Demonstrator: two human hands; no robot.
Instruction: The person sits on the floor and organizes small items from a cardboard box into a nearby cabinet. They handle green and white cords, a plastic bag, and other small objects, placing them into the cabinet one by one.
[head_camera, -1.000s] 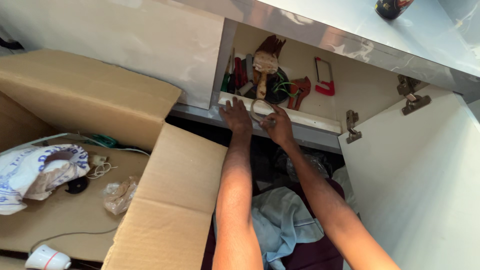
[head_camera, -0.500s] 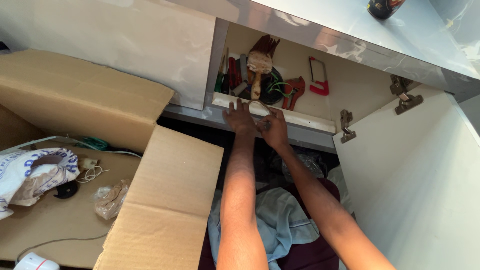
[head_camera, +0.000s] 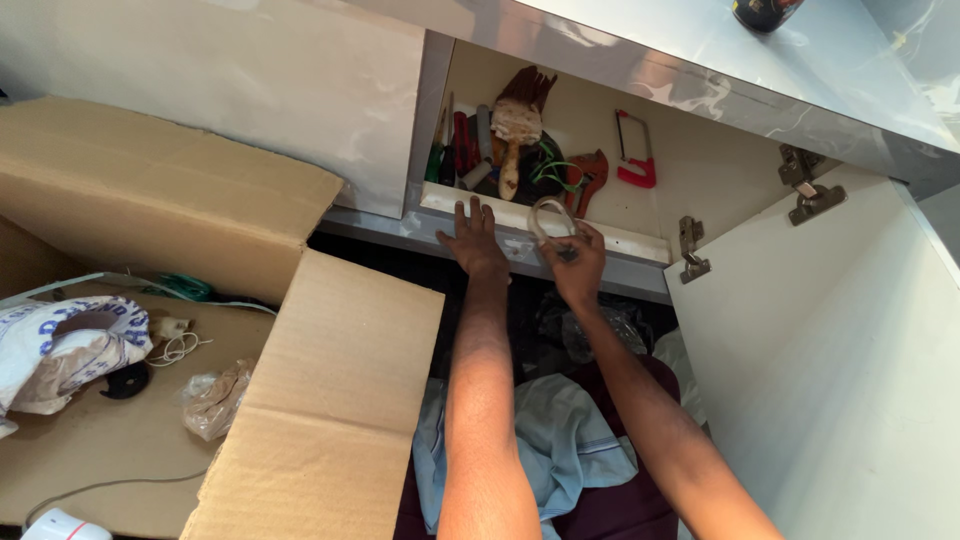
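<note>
Pale ring-shaped loop (head_camera: 549, 215), maybe a band or a thin strap, is held in the right hand (head_camera: 574, 262), and it stands up from the fingers so that most of it is above the hand, in front of the white front edge of the cabinet shelf (head_camera: 625, 240). The right hand is closed around the lower part of the loop, with the fingertips pinching it; what material it is I cannot tell. The left hand (head_camera: 474, 240) is just beside it on the left, open, with the fingers spread flat on the same shelf edge and holding nothing. The two hands are near to each other but they do not touch. Behind them, on the shelf, lie a worn brush (head_camera: 516, 125), some screwdrivers with red and green handles (head_camera: 452, 148), a red-brown pipe wrench (head_camera: 583, 180) and a small red hacksaw (head_camera: 636, 152). The cabinet door (head_camera: 840, 340) is open at the right. Below the arms there is light blue cloth (head_camera: 560, 440), and at the left an open cardboard box (head_camera: 320, 390).
</note>
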